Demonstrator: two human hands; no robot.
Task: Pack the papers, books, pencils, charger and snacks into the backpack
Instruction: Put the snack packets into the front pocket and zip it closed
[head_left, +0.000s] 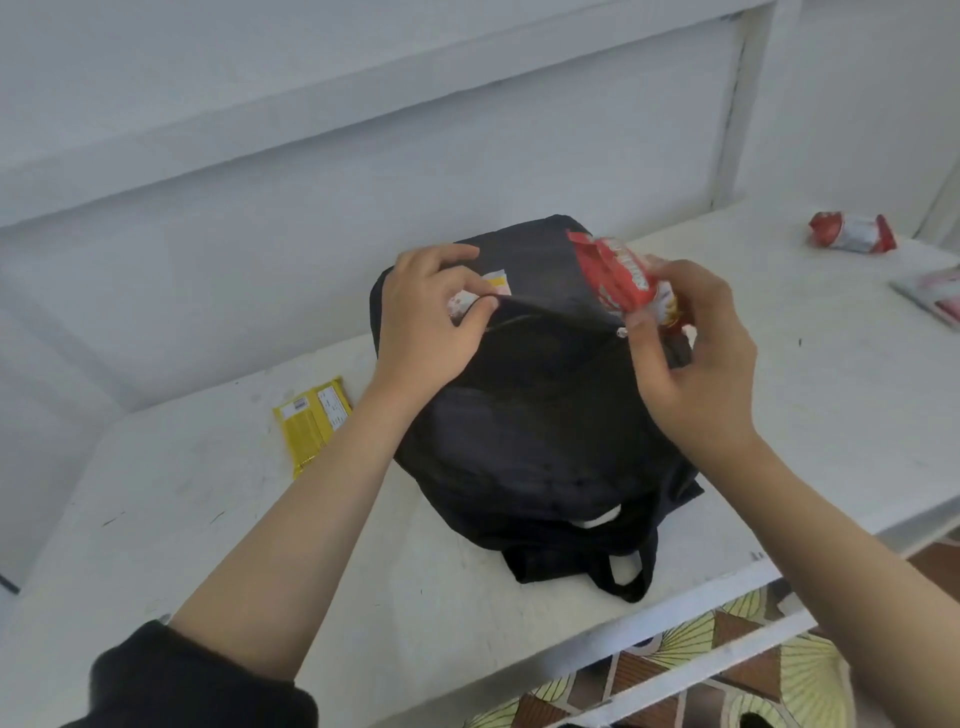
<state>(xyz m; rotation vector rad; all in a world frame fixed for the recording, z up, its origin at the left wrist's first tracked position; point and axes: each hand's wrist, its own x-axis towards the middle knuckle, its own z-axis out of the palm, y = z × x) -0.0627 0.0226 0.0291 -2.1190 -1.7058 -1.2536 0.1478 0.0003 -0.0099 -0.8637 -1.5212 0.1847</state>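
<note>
A black backpack (524, 415) lies flat on the white table (218, 519), with its front pocket zip partly open. My left hand (431, 312) pinches the pocket's upper edge and holds it up. A pale snack wrapper (470, 296) shows just beyond its fingers, at the pocket mouth. My right hand (691, 353) grips a red snack packet (623, 275) over the pocket's right end, beside the silver zip pull (621, 332). A yellow snack packet (314, 418) lies on the table left of the bag.
A red and white snack packet (852, 234) lies at the table's far right. A pink and white flat packet (935, 293) sits at the right edge. A white wall rises behind the table. Patterned floor shows below the front edge.
</note>
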